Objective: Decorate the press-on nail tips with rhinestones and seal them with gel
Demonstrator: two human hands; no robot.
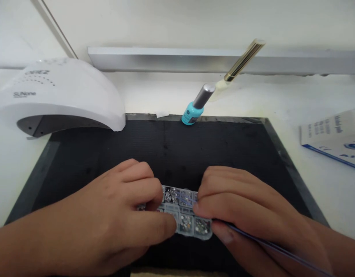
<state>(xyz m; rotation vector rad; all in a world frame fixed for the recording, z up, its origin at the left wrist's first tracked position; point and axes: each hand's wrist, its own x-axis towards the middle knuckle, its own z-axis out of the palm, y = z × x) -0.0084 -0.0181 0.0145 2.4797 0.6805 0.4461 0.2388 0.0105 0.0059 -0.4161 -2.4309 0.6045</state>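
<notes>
Case [202, 227] | long axis crosswise | your left hand [128, 204] pinches its left end | your right hand [240, 204], closed round a stick [264, 242], touches its right end

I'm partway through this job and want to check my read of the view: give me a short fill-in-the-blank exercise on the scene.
1. A clear plastic compartment case of small shiny stones is held by the left hand and right hand; a thin purplish rod extends from the ____ hand.
2. The white domed lamp stands to the ____ of the turquoise bottle.
3. That bottle stands at the ____ edge of the black mat.
4. The long ridged cap behind it is ____ in colour.

Missing words: right; left; far; gold.
</notes>
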